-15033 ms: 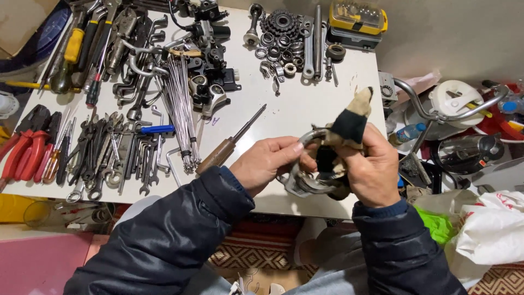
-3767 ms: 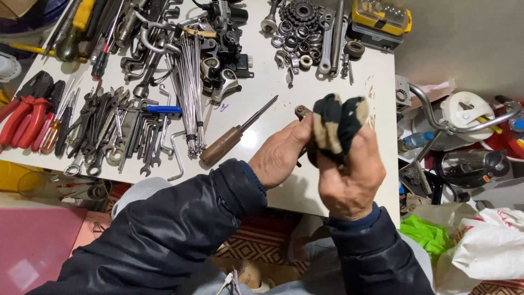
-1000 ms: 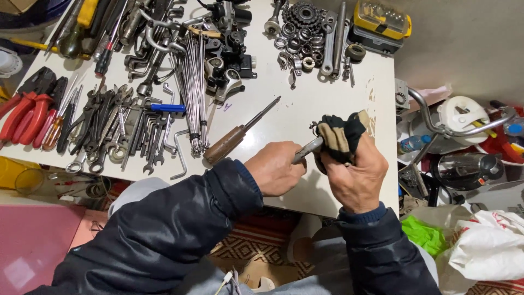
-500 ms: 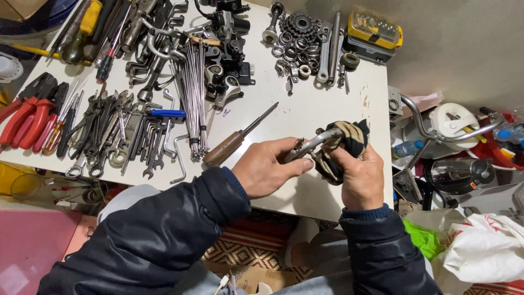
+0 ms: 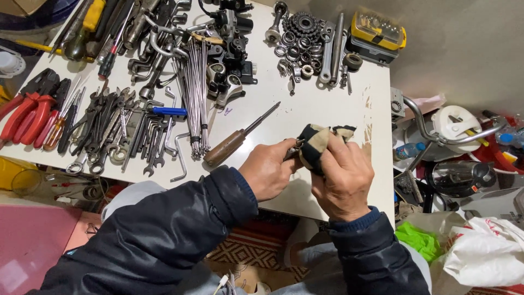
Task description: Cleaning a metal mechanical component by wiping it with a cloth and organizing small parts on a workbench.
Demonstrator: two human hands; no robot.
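Meanwhile my left hand [image 5: 268, 173] pinches a small metal part [image 5: 295, 148] steady as my right hand [image 5: 343, 177] closes a rag [image 5: 316, 143] around it, screwdriver [image 5: 238, 137] lying just beyond my left knuckles.

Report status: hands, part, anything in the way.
Left hand shut on metal part. Right hand shut on rag, wrapped over the part. Screwdriver lies beside left hand, not touching.

Black-and-tan rag [image 5: 317, 146] bunched around small metal part [image 5: 295, 147], only its end showing; both held just over white table's [image 5: 327, 109] near edge.
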